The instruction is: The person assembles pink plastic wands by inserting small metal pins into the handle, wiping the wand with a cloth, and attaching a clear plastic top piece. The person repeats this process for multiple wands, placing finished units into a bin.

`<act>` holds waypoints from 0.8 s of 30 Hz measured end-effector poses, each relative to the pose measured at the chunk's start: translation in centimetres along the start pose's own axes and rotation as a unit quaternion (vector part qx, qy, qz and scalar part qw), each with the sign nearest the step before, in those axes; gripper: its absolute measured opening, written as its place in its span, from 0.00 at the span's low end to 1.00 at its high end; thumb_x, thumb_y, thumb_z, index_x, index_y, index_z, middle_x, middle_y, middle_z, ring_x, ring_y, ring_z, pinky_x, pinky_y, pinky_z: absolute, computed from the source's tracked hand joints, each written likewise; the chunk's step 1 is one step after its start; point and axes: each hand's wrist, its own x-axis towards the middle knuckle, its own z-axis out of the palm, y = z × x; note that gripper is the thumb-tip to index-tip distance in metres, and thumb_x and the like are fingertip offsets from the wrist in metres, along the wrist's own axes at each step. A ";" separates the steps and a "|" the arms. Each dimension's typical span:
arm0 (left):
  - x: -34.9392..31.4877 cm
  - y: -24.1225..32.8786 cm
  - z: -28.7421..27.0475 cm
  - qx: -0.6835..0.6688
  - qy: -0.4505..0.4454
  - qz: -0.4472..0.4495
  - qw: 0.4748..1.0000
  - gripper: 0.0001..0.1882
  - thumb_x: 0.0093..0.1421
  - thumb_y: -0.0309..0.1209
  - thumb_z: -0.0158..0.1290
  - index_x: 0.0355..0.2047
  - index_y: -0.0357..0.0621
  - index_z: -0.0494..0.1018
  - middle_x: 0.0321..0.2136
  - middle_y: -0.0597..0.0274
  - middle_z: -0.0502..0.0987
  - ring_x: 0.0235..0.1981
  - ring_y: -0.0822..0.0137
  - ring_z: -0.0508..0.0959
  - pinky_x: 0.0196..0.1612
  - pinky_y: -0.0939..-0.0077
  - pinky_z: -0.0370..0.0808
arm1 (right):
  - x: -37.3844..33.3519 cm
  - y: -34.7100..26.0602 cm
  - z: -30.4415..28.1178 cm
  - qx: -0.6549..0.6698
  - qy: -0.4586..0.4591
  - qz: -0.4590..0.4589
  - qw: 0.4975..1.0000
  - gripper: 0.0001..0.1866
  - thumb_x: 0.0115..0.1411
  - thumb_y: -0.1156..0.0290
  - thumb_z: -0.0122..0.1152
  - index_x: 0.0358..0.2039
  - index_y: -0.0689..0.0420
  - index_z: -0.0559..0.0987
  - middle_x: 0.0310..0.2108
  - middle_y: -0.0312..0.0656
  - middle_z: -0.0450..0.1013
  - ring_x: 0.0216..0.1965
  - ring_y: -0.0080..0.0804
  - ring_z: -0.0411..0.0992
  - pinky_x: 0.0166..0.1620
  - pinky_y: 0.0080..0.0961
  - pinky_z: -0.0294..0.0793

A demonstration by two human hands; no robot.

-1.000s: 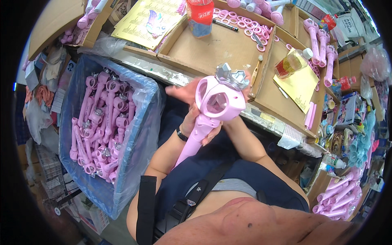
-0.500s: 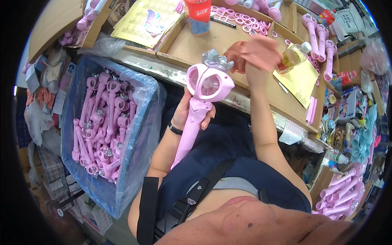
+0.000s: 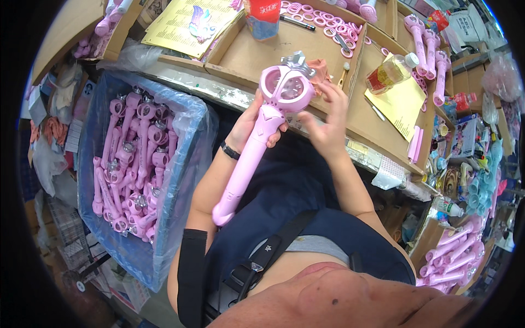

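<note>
My left hand grips a pink toy wand just below its round head. The wand is tilted, its handle running down toward my lap. A silver crown tops the head, which has clear windows. Beside the head, my right hand is open with fingers apart and holds nothing; I cannot tell whether a fingertip touches the wand. Behind the crown and those fingertips, an orange-pink cloth lies crumpled on the cardboard tray, partly hidden.
At the left, a blue plastic-lined bin holds many similar wands. Pink rings, a marker, a red cup-like container, a bottle and yellow paper occupy the bench. More wands fill a box at lower right.
My right hand has let go of the orange-pink cloth, now on the tray, and come down and left to the wand's head. The wand has moved slightly, its handle end shifting left.
</note>
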 end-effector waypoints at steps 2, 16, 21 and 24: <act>0.0 0.5 0.8 0.017 0.007 -0.045 0.999 0.35 0.62 0.64 0.31 0.48 0.45 0.67 0.25 0.51 0.73 0.14 0.66 0.73 0.14 0.79 0.73 | 1.3 -0.6 1.9 -0.026 -0.002 -0.013 1.000 0.41 0.52 0.53 0.65 0.60 0.60 0.60 0.61 0.57 0.53 0.63 0.49 0.53 0.61 0.39 0.55; -3.0 -0.6 3.3 -0.290 -0.071 -0.084 0.951 0.35 0.62 0.61 0.38 0.52 0.40 0.61 0.34 0.51 0.69 0.20 0.70 0.68 0.17 0.81 0.70 | 2.2 -0.1 0.9 0.217 -0.176 0.046 0.959 0.29 0.58 0.71 0.51 0.61 0.58 0.62 0.66 0.54 0.48 0.67 0.46 0.45 0.65 0.37 0.45; -2.7 -0.9 3.8 -0.312 -0.061 -0.069 0.946 0.36 0.63 0.59 0.39 0.53 0.36 0.58 0.36 0.50 0.69 0.21 0.71 0.69 0.18 0.82 0.71 | 1.5 1.0 1.0 0.257 -0.164 0.055 0.951 0.29 0.58 0.72 0.48 0.61 0.59 0.61 0.65 0.53 0.49 0.67 0.44 0.46 0.66 0.37 0.44; -2.5 -0.8 4.0 -0.291 -0.054 -0.069 0.953 0.36 0.62 0.61 0.37 0.49 0.35 0.64 0.31 0.51 0.75 0.22 0.69 0.75 0.21 0.80 0.76 | 1.4 1.0 1.4 0.273 -0.143 0.065 0.949 0.30 0.58 0.72 0.49 0.62 0.59 0.60 0.66 0.53 0.47 0.68 0.44 0.45 0.66 0.36 0.44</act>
